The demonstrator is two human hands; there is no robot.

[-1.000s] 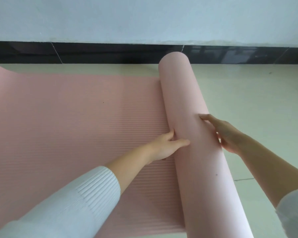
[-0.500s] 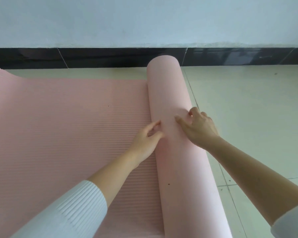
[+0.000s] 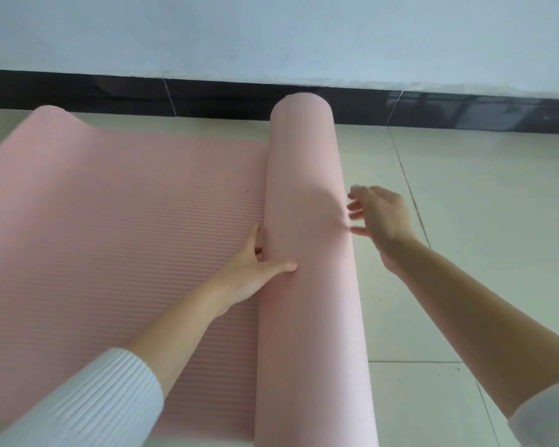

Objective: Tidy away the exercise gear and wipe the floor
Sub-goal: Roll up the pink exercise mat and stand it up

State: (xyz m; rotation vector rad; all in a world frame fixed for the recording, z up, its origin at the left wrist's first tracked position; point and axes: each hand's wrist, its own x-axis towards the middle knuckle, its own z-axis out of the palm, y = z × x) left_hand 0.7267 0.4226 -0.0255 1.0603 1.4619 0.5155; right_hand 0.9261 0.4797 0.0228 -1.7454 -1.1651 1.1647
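The pink foam mat (image 3: pixel 110 237) is showing a matt, ribbed face, its rolled part (image 3: pixel 307 317) smooth; the tiled floor (image 3: pixel 481 221) is shining faintly, the black skirting (image 3: pixel 207 98) glossily.

The person wore a white knitted top. The left sleeve (image 3: pixel 88 404) was ribbed, with fine raised lines running along the arm, and its cuff ended partway up the forearm, leaving the rest bare down to the left hand (image 3: pixel 249 272). The right sleeve (image 3: pixel 549 414) showed only as a white corner at the lower edge, its knit too blurred to read. The forearm was bare to the right hand (image 3: pixel 381 217), whose fingertips were smeared.
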